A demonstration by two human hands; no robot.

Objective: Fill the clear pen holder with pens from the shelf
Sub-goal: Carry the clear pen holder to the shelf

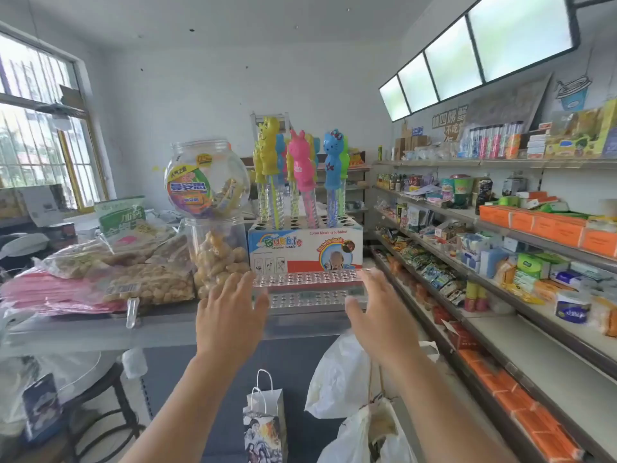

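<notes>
head view: the clear pen holder (309,284) is lying at the front edge of the tabletop (160,324), its rows of holes showing. both hands are reaching toward it with fingers straight and spread, holding nothing. the left hand (230,309) is hovering at the holder's 9 o'clock end and the right hand (377,309) at its 3 o'clock end; whether the fingertips are touching it cannot be told through the blur. a bubble wand box (305,245) is standing just beyond the holder at 12 o'clock. snack bags (147,282) are piling up at 9 o'clock. stocked shelves (500,315) are running along at 3 o'clock.
</notes>
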